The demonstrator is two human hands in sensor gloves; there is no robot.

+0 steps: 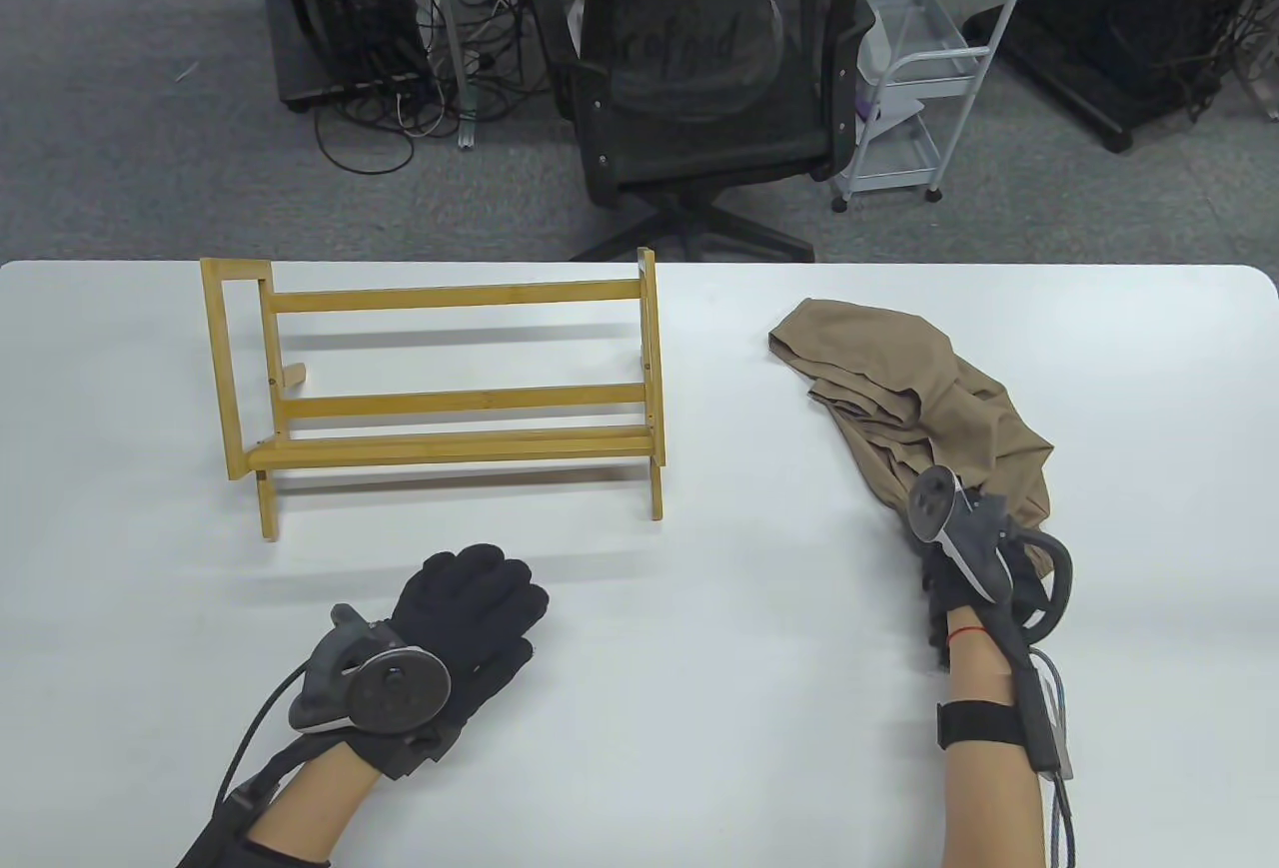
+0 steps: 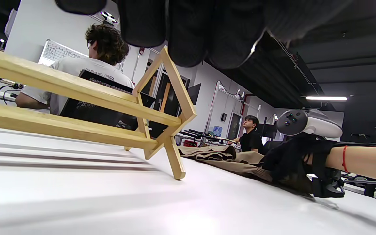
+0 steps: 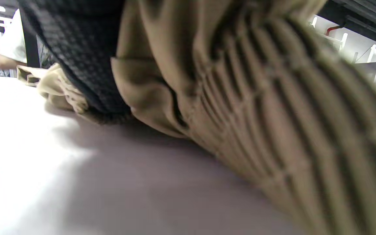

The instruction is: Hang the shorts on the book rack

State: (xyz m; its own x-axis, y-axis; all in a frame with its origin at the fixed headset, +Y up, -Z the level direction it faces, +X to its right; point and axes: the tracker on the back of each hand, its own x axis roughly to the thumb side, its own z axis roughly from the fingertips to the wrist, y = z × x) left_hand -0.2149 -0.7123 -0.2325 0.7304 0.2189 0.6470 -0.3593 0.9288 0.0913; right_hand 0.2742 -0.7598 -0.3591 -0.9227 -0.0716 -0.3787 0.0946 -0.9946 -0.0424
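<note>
A wooden book rack [image 1: 440, 389] stands on the left half of the white table [image 1: 699, 608]; it also shows in the left wrist view [image 2: 86, 101]. Tan shorts [image 1: 919, 399] lie crumpled on the right half. My right hand [image 1: 959, 548] is at the near edge of the shorts; in the right wrist view a gloved finger [image 3: 83, 58] presses into the ribbed waistband [image 3: 273, 107]. The grip itself is hidden under the tracker. My left hand [image 1: 470, 608] rests flat on the table in front of the rack, fingers spread, holding nothing.
Beyond the table's far edge stand a black office chair [image 1: 699, 59] and a white trolley [image 1: 919, 69]. A person sits behind the chair [image 2: 90, 65].
</note>
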